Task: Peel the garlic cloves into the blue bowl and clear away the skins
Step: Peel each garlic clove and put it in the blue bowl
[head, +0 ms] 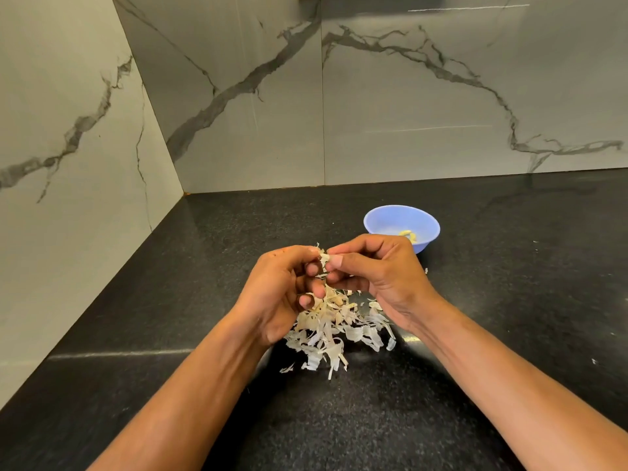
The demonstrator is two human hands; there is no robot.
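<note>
Above skins pile (pixel 334 329), left hand (pixel 282 294) and right hand (pixel 377 277) each grip-pinching garlic clove (pixel 324 258)

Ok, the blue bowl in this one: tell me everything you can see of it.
The bowl is small, round and light blue, plastic by its look, with a plain rim and sides tapering to a narrower base. It stands upright on the black counter, behind and right of the hands and clear of the skins. The right hand hides its near edge in this view; whether they touch cannot be told. Inside lie pale peeled cloves, partly hidden.
</note>
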